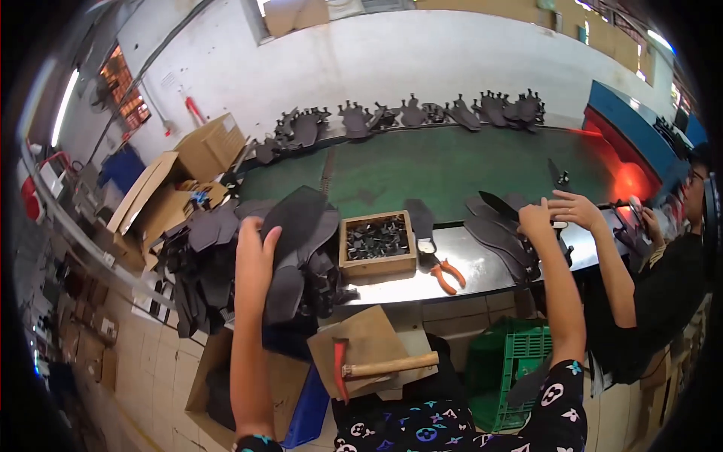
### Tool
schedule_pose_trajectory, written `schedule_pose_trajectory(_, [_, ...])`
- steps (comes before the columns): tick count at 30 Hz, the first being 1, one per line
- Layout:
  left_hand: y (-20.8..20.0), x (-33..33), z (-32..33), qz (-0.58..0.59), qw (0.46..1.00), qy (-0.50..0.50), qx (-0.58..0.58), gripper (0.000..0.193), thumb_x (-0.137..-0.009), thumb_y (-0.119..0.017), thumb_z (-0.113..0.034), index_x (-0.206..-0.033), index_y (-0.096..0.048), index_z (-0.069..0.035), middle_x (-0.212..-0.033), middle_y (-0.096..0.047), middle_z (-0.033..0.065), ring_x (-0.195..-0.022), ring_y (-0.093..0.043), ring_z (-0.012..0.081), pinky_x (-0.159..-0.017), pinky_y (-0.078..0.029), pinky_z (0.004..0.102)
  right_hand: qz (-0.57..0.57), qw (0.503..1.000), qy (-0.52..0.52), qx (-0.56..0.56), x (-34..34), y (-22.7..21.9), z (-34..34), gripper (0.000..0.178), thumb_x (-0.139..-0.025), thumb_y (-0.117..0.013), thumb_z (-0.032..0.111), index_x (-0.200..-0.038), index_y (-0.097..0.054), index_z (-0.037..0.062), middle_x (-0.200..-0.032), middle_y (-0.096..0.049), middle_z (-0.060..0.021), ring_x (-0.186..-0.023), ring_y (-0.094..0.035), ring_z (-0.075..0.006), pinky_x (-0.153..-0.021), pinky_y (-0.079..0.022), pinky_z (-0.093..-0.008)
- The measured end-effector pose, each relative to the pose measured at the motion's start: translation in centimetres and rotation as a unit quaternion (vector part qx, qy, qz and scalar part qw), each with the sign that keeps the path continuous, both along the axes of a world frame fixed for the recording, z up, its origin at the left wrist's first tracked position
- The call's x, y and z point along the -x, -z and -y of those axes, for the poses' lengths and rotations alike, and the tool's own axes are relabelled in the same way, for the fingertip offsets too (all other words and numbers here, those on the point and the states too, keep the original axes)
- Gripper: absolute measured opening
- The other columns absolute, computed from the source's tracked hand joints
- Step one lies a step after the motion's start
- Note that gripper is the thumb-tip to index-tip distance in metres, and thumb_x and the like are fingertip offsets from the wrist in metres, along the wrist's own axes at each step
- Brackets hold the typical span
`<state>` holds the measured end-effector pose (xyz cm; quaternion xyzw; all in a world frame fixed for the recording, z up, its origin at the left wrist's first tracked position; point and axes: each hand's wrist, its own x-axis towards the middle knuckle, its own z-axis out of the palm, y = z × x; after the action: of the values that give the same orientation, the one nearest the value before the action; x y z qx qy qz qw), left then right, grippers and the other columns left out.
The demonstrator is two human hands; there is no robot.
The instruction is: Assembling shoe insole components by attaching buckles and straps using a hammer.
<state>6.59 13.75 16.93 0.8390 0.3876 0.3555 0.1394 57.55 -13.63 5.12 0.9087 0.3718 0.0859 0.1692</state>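
Observation:
On the left, my left hand (256, 245) is closed at the edge of a dark grey sole-shaped piece (301, 215), thumb raised along it. The piece is over a heap of similar dark pieces (211, 230). My right hand (535, 220) reaches across the metal table edge, fingers bent round the end of a narrow dark flat piece (497, 205); its grip is partly hidden. Under that hand lies a fan of dark sole-shaped pieces (489, 233). Between my hands stand a wooden box (376, 267) of small black parts and pliers with orange handles (449, 277).
A co-worker's hand (578, 209) is close beside my right hand. Behind runs a green conveyor belt (422, 169) lined with dark pieces. A hammer (388, 366) lies on cardboard at my lap. A green crate (523, 350) is lower right, cardboard boxes (211, 147) left.

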Motion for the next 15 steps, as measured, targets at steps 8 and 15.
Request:
schedule_pose_trajectory(8, [5.9,0.9,-3.0,-0.249,0.933,-0.196,-0.170,0.078,-0.082,-0.077,-0.027,-0.145,-0.038,-0.002,-0.161,-0.017,0.0178,-0.146,-0.021,0.0400,-0.110,-0.025,0.0610,-0.179,0.972,-0.097,-0.120,1.1,-2.5,-1.4,0.037,-0.085,-0.066,0.036,-0.098,-0.072,0.0012,-0.099,-0.071,-0.0193,-0.095,-0.068,-0.0392,-0.087,-0.054,-0.0472])
schedule_pose_trajectory(15, [2.9,-1.2,6.8,-0.182,0.949,-0.123,-0.224,0.072,-0.084,-0.073,-0.027,-0.144,-0.040,-0.005,-0.163,-0.013,0.0175,-0.148,-0.015,0.0406,-0.114,-0.020,0.0610,-0.174,0.979,-0.052,-0.097,0.4,-1.5,1.0,0.064,-0.081,-0.077,0.043,-0.123,-0.057,-0.0005,-0.118,-0.061,-0.0199,-0.110,-0.063,-0.0375,-0.094,-0.051,-0.0466])
